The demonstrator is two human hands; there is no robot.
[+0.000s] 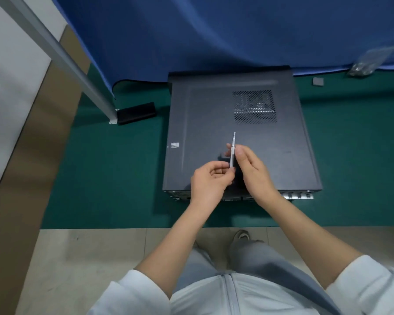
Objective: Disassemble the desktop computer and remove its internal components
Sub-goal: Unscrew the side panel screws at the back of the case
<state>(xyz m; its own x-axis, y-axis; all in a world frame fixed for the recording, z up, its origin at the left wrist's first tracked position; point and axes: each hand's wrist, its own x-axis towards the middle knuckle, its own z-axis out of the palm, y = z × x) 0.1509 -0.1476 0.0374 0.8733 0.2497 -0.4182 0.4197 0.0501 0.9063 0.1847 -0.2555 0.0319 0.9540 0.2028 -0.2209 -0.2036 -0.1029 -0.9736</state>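
Steel screwdriver is gripped by left hand and right hand above closed computer case. Preparation stage is judged; rear-panel screws are likely to be addressed next.

Green mat spread over the work surface, blue cloth hanging behind and draping onto it. Grey metal post slanting down at left, foot bracket on the mat. Brown cardboard along the left edge. Pale tiled floor below. Even, soft light.
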